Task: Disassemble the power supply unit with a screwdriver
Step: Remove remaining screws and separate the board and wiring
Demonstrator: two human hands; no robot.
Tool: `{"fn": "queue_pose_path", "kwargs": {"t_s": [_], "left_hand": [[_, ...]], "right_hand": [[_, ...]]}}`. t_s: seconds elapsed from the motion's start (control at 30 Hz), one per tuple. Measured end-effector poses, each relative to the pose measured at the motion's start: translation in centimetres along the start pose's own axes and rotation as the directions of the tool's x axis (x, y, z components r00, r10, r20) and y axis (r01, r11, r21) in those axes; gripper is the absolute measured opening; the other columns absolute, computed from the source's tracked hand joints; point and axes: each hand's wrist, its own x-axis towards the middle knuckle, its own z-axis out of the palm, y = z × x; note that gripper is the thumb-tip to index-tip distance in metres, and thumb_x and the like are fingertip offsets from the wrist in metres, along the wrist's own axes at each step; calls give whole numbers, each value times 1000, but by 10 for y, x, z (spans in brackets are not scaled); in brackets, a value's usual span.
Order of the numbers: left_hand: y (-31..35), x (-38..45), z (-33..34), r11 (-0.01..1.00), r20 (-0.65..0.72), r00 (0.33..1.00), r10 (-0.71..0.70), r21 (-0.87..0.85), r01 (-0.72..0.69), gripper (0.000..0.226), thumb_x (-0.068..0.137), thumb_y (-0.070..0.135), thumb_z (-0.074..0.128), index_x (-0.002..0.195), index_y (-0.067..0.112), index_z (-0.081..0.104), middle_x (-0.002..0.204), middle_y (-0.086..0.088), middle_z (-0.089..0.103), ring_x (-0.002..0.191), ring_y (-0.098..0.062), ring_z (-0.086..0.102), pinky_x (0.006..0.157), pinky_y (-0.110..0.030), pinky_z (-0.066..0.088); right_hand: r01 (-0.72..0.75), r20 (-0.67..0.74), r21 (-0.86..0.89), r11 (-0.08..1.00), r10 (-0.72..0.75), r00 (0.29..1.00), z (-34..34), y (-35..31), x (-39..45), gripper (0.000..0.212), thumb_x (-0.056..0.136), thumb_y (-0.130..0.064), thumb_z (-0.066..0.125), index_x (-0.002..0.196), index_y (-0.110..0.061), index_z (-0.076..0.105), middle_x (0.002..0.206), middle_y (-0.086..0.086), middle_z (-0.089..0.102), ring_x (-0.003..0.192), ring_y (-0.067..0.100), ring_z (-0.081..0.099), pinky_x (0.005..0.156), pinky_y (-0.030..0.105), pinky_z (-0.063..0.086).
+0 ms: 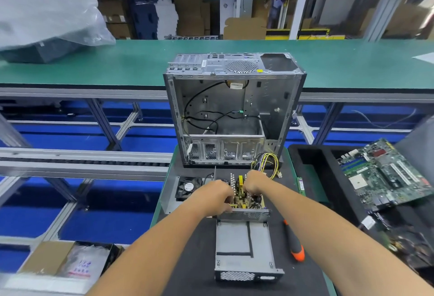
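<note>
The opened power supply (pixel 244 213) sits on the black mat, its yellow circuit board (pixel 242 198) exposed. My left hand (pixel 215 196) grips the board's left side, fingers curled over its edge. My right hand (pixel 254 184) grips the board's far right side near the yellow wire bundle (pixel 266 162). The removed metal cover (pixel 244 248) lies just in front of the unit. A small black fan (pixel 187 187) lies to the left, against the bent metal side panel. The orange-and-black screwdriver (pixel 293 241) lies on the mat to the right, untouched.
An empty computer case (pixel 232 112) stands upright behind the power supply. A black foam tray (pixel 312 166) at right holds a green motherboard (pixel 385 173). A cardboard box with plastic bags (pixel 70 263) sits lower left. A green conveyor table (pixel 117 61) runs behind.
</note>
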Motion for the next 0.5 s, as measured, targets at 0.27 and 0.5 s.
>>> {"fn": "queue_pose_path", "kwargs": {"t_s": [0.27,0.5], "left_hand": [[-2,9,-4,999,52,999,0,42,-2,23,74,35,77,85,18,65,88,2,62,80,-19,57,68,-34,49],[-2,10,-2,997,-50,996,-69,-39,67,22,87,36,62,84,15,67,86,2,65,79,-16,59,73,-36,51]], "right_hand": [[-37,-175,-35,999,30,984,4,-4,-14,25,97,-23,44,110,-8,60,111,9,60,92,29,57,70,35,43],[-21,-234,-83,996,1,972,2,-3,-22,17,91,-13,45,103,-10,57,104,7,61,81,26,52,68,34,42]]}}
